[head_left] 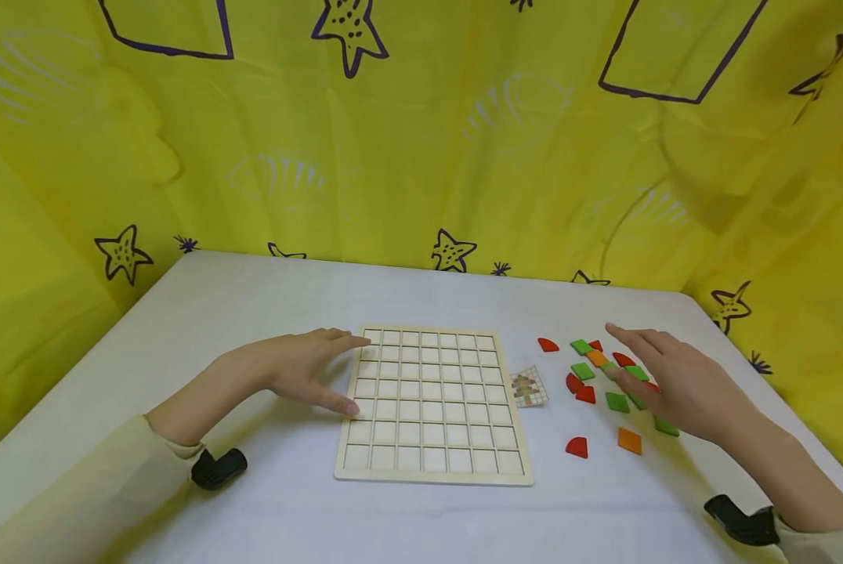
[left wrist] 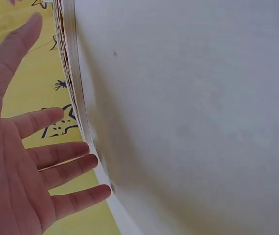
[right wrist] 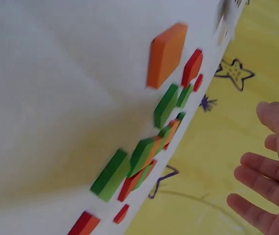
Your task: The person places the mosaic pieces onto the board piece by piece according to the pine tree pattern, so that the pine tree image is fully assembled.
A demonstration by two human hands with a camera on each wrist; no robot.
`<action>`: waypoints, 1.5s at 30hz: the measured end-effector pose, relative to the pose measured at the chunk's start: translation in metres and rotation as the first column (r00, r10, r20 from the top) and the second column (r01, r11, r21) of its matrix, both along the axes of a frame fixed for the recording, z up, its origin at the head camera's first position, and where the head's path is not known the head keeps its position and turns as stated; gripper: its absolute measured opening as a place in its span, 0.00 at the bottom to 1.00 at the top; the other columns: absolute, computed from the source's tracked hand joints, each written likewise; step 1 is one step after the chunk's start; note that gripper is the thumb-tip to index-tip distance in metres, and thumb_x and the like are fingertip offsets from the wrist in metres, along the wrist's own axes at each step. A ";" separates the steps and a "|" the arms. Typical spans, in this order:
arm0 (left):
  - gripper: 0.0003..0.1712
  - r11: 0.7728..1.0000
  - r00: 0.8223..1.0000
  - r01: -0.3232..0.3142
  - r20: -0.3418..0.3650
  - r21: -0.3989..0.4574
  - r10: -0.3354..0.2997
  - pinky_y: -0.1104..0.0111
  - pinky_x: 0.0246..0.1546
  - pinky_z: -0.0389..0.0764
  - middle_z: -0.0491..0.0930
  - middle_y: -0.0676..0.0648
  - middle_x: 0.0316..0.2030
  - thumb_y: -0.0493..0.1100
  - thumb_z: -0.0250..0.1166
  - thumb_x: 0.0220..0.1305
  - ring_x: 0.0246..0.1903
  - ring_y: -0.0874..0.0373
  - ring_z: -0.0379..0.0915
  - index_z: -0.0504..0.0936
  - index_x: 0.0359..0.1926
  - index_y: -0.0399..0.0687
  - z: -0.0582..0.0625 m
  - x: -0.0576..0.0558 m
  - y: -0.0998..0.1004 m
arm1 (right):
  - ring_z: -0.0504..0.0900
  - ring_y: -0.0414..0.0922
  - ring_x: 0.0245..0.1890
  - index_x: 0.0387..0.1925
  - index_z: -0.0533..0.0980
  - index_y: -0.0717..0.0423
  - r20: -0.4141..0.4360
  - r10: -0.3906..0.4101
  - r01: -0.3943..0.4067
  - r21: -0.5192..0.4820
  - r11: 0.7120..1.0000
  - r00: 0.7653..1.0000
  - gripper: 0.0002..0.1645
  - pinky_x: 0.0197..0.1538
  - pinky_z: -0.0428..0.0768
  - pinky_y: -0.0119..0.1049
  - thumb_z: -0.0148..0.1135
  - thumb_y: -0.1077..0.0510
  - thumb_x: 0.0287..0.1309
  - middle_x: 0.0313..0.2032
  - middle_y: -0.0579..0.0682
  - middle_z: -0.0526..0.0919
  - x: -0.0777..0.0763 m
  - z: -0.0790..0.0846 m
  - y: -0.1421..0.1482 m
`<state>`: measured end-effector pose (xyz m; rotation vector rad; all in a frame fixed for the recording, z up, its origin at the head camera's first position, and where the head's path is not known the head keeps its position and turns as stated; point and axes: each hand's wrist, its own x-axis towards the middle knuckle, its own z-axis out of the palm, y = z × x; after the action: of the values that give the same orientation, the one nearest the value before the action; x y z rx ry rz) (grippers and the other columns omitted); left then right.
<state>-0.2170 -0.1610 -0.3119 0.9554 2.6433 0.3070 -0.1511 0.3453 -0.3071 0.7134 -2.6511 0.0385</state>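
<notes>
A square wooden grid board (head_left: 434, 475) lies flat on the white table, its cells bare. My left hand (head_left: 309, 370) is at the board's left edge, thumb and fingers spread apart and holding nothing. In the left wrist view the left hand (left wrist: 26, 161) shows its empty palm beside the board's edge (left wrist: 73, 63). Over the scattered colored tiles at the right hovers my right hand (head_left: 682, 388), fingers extended. Among them are a green square tile (head_left: 617, 402), an orange square tile (head_left: 629, 440) and a red quarter-round tile (head_left: 577, 447). The right wrist view shows the right hand (right wrist: 271, 171) empty.
A small pattern card (head_left: 529, 388) lies against the board's right side, a colored picture on its grid. Behind the white table (head_left: 309, 517) hangs a yellow curtain (head_left: 407, 157) with star drawings. Each wrist bears a black band, such as the left one (head_left: 218, 468).
</notes>
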 end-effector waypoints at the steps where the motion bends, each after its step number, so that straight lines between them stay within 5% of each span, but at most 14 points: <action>1: 0.59 1.000 1.000 0.001 0.003 -0.001 -0.001 0.43 0.68 0.65 0.63 0.40 0.73 0.76 0.69 0.54 0.73 0.42 0.59 0.61 0.77 0.50 0.000 0.000 0.000 | 0.83 0.61 0.45 0.70 0.69 0.58 0.004 0.012 -0.012 -0.007 1.000 1.000 0.47 0.40 0.82 0.57 0.80 0.60 0.48 0.53 0.63 0.81 -0.003 -0.001 0.003; 5: 0.56 1.000 1.000 -0.005 0.018 -0.011 0.005 0.44 0.67 0.66 0.65 0.39 0.71 0.73 0.72 0.52 0.71 0.42 0.62 0.66 0.74 0.49 -0.002 -0.001 -0.001 | 0.83 0.62 0.47 0.66 0.71 0.59 0.132 -0.004 0.008 -0.026 1.000 0.991 0.40 0.40 0.84 0.55 0.78 0.62 0.52 0.54 0.63 0.80 -0.018 -0.007 0.009; 9: 0.54 1.000 0.999 -0.005 0.033 -0.006 0.006 0.44 0.66 0.67 0.66 0.40 0.70 0.71 0.74 0.51 0.70 0.42 0.63 0.68 0.72 0.50 -0.005 -0.001 -0.001 | 0.81 0.63 0.52 0.65 0.74 0.60 0.304 -0.078 0.088 -0.018 0.996 0.949 0.33 0.48 0.83 0.58 0.73 0.62 0.59 0.56 0.63 0.80 -0.033 -0.012 0.010; 13: 0.54 1.000 0.999 -0.004 0.038 -0.003 0.004 0.44 0.66 0.68 0.66 0.40 0.70 0.72 0.75 0.51 0.70 0.43 0.63 0.69 0.71 0.50 -0.007 -0.002 0.001 | 0.81 0.63 0.51 0.62 0.76 0.62 0.376 -0.084 0.096 -0.014 0.995 0.923 0.28 0.49 0.82 0.58 0.71 0.64 0.60 0.54 0.64 0.81 -0.045 -0.015 0.012; 32: 0.47 0.998 0.998 -0.052 0.026 -0.025 0.053 0.51 0.58 0.74 0.73 0.49 0.57 0.68 0.81 0.43 0.60 0.51 0.69 0.74 0.61 0.55 0.000 -0.014 0.017 | 0.81 0.61 0.49 0.55 0.80 0.64 0.494 -0.058 0.107 -0.070 0.992 0.868 0.18 0.50 0.80 0.60 0.66 0.65 0.63 0.47 0.59 0.86 -0.073 -0.019 0.025; 45: 0.51 0.996 0.994 -0.086 0.071 -0.001 0.086 0.50 0.61 0.72 0.73 0.46 0.61 0.63 0.84 0.40 0.61 0.50 0.69 0.73 0.64 0.54 0.006 -0.013 0.012 | 0.82 0.59 0.47 0.52 0.82 0.63 0.469 -0.052 0.094 -0.067 0.993 0.882 0.16 0.51 0.80 0.60 0.67 0.66 0.62 0.45 0.56 0.86 -0.080 -0.017 0.021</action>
<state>-0.2302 -0.1486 -0.3055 0.8167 2.6245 0.3565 -0.2307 0.3668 -0.3246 0.6359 -3.1083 0.3464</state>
